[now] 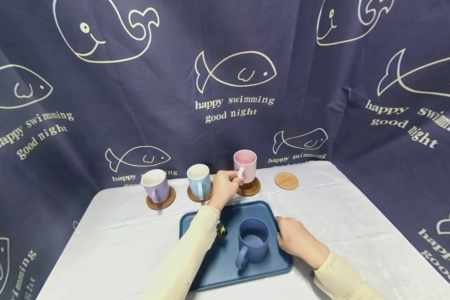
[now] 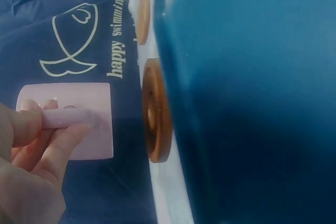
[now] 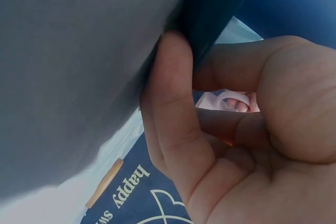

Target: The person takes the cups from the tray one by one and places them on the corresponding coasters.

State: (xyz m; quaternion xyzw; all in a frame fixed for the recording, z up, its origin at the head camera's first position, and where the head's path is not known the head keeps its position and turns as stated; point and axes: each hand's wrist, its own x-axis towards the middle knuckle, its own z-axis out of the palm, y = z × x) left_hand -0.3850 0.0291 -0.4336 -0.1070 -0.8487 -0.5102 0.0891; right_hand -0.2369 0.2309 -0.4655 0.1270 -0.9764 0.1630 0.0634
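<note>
My left hand point(image 1: 226, 186) pinches the handle of a pink mug point(image 1: 246, 163). The mug is upright above a round wooden coaster point(image 1: 249, 190); the left wrist view shows a gap between mug base and coaster point(image 2: 157, 110). My right hand point(image 1: 298, 238) grips the right edge of a dark blue tray point(image 1: 225, 273), its fingers curled at the rim in the right wrist view. On the tray, toward its right side, stands a dark blue mug point(image 1: 258, 248) with its handle toward the front left. My left forearm hides part of the tray's left side.
Left of the pink mug, a light blue mug point(image 1: 199, 177) and a purple mug point(image 1: 158, 183) each stand on a wooden coaster. Another coaster point(image 1: 286, 181) lies bare at the right. White cloth point(image 1: 108, 237) covers the table, and a navy printed curtain point(image 1: 232, 137) hangs close behind.
</note>
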